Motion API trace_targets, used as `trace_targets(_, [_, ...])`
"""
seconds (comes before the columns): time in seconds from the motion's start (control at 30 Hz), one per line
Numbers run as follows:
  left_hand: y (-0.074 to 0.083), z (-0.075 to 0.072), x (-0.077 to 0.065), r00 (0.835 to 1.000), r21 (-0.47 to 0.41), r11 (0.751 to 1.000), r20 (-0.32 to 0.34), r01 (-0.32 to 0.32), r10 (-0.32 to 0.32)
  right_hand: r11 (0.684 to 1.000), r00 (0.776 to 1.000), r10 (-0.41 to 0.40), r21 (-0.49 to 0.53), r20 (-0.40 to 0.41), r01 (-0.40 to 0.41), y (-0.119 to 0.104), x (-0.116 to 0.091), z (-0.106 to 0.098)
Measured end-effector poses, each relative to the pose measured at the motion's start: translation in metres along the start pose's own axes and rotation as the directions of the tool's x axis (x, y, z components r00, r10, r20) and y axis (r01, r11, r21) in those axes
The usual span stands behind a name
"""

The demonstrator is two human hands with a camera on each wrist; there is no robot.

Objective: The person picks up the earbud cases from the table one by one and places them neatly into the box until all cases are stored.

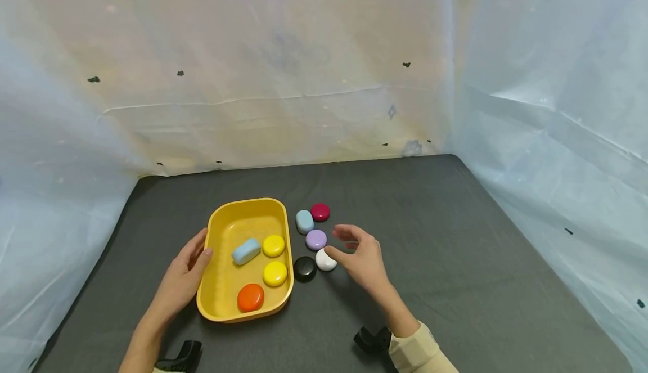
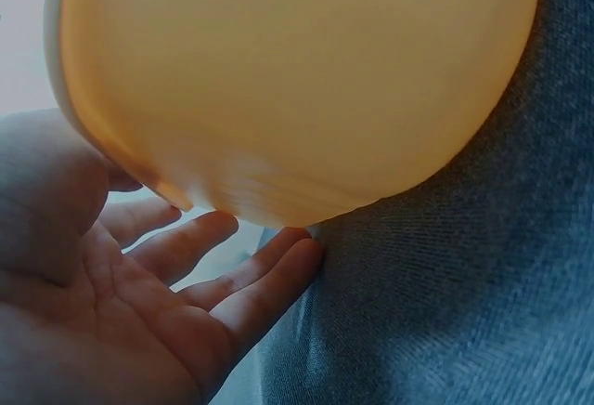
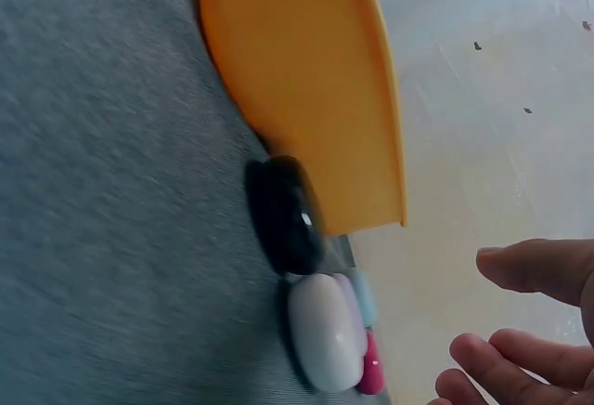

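A yellow tray [image 1: 217, 300] lies on the dark cloth, holding a light blue oblong piece [image 1: 246, 251], two yellow round pieces [image 1: 274, 246] and an orange round piece [image 1: 250, 297]. My left hand [image 1: 183, 274] rests against the tray's left side, its relaxed fingers at the outer wall in the left wrist view. Above and right of the glossy white piece [image 1: 326, 260] hovers my right hand [image 1: 365, 259], thumb and fingers spread with nothing between them. The right wrist view shows the white piece [image 3: 325, 333] beside a black piece [image 3: 286, 215], both apart from the fingers.
Along the tray's right side lie a black round piece [image 1: 305, 269], a purple one [image 1: 316, 240], a light blue oblong one [image 1: 305, 222] and a dark red one [image 1: 320, 212]. Pale plastic sheeting [image 1: 283, 80] walls the table's back and sides.
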State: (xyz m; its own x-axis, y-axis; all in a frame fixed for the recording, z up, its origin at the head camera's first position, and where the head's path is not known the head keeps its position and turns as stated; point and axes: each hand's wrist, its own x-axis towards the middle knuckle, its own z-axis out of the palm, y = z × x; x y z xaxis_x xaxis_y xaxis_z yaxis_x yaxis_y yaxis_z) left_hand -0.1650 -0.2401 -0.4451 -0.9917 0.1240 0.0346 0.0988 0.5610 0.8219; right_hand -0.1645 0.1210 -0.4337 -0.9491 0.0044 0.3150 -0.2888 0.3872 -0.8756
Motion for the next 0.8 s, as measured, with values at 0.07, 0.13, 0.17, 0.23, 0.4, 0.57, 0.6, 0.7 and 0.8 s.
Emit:
trace_targets(0.07, [0.0, -0.001, 0.0, 1.0, 0.01, 1.0, -0.001, -0.002, 0.002, 1.0, 1.0, 0.016, -0.01, 0.005, -0.016, 0.003, -0.003, 0.002])
trace_targets(0.13, [0.001, -0.001, 0.0, 1.0, 0.017, 1.0, -0.001, -0.005, 0.005, 0.999, 1.0, 0.028, -0.027, 0.013, -0.028, 0.005, -0.005, 0.004])
trace_targets(0.17, [0.001, -0.001, 0.0, 1.0, 0.017, 1.0, -0.001, -0.007, 0.007, 0.999, 0.999, 0.035, -0.035, 0.014, -0.034, 0.007, -0.006, 0.005])
trace_targets(0.23, [0.001, -0.001, 0.001, 1.0, 0.007, 1.0, -0.003, -0.015, 0.015, 0.998, 0.999, 0.036, -0.047, 0.013, -0.035, 0.008, -0.006, 0.006])
trace_targets(0.4, [0.0, 0.001, -0.002, 0.999, -0.009, 0.999, -0.02, -0.045, 0.045, 0.998, 1.0, 0.031, -0.063, 0.001, -0.031, 0.01, -0.006, 0.007])
trace_targets(0.57, [-0.003, 0.001, -0.002, 0.997, -0.013, 0.998, -0.034, -0.068, 0.068, 0.997, 0.999, 0.029, -0.079, 0.022, -0.027, 0.011, -0.007, 0.008])
trace_targets(0.6, [-0.003, 0.001, -0.001, 0.997, -0.015, 0.997, -0.034, -0.072, 0.072, 0.996, 0.999, 0.028, -0.081, 0.024, -0.026, 0.012, -0.007, 0.009])
trace_targets(0.7, [-0.003, 0.0, -0.002, 0.997, -0.022, 0.997, -0.033, -0.075, 0.074, 0.996, 0.999, 0.026, -0.087, 0.03, -0.023, 0.013, -0.007, 0.011])
trace_targets(0.8, [-0.004, 0.002, -0.002, 0.997, -0.02, 0.998, -0.034, -0.067, 0.066, 0.995, 0.999, 0.025, -0.097, 0.033, -0.021, 0.016, -0.007, 0.011])
